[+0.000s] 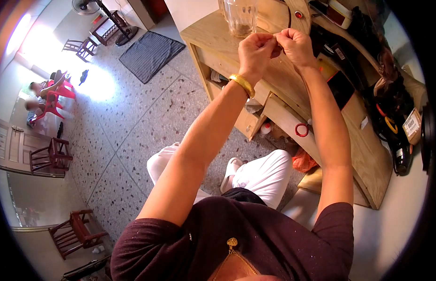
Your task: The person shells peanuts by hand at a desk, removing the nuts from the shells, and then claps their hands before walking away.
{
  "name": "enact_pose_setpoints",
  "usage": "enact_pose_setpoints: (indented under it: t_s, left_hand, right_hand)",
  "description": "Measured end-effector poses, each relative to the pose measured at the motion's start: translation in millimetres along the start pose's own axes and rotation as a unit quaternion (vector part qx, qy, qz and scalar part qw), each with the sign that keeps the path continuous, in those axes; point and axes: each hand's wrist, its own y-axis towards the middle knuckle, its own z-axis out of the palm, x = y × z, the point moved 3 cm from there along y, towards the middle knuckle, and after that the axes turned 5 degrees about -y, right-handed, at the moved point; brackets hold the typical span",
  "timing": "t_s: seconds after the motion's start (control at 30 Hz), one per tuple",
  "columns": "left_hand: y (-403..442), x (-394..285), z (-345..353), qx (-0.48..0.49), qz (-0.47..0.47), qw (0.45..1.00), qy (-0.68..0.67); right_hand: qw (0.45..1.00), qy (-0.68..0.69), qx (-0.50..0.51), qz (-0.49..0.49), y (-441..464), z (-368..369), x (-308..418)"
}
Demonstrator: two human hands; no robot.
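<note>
Both of my hands are raised close together over the wooden desk point(212, 32), fingertips nearly meeting. My left hand point(256, 52), with a gold bangle point(242, 85) on its wrist, is closed in a pinch. Beside it my right hand point(295, 48) also has its fingers pinched together. Whatever is between the fingertips is too small to make out. Just behind my left hand, a clear glass jar point(241, 18) stands on the desk.
An opened drawer point(288, 119) and a red ring point(301, 130) lie below my forearms. Cables, a black bottle point(402, 159) and a tagged item point(411, 125) crowd the right side. Two seated people, chairs point(77, 232), a fan point(126, 35) and a striped mat point(151, 55) are at left.
</note>
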Motion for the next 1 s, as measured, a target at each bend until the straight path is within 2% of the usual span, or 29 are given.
enact_pose_setpoints:
  t_s: [0.27, 0.37, 0.67, 0.77, 0.87, 1.0]
  left_hand:
    - [0, 0, 2, 0.011, -0.013, 0.999, 0.039]
    - [2, 0, 0, 0.074, -0.021, 0.996, 0.037]
    - [7, -2, -7, 0.102, -0.088, 0.989, -0.060]
    - [7, -1, -6, 0.090, -0.081, 0.991, -0.055]
    - [6, 1, -5, 0.063, -0.049, 0.996, -0.044]
    - [8, 1, -6, 0.030, -0.024, 0.998, -0.049]
  right_hand:
    - [0.997, -0.061, -0.032, -0.017, 5, 3, -13]
    - [0.994, -0.105, -0.024, -0.022, 3, -3, -6]
    - [0.989, -0.142, -0.016, -0.039, -1, -2, 8]
    - [0.974, -0.217, -0.007, -0.060, -2, -2, 14]
    - [0.988, -0.145, 0.031, -0.051, 9, -7, -3]
    - [0.981, -0.180, 0.006, -0.075, 5, -4, 7]
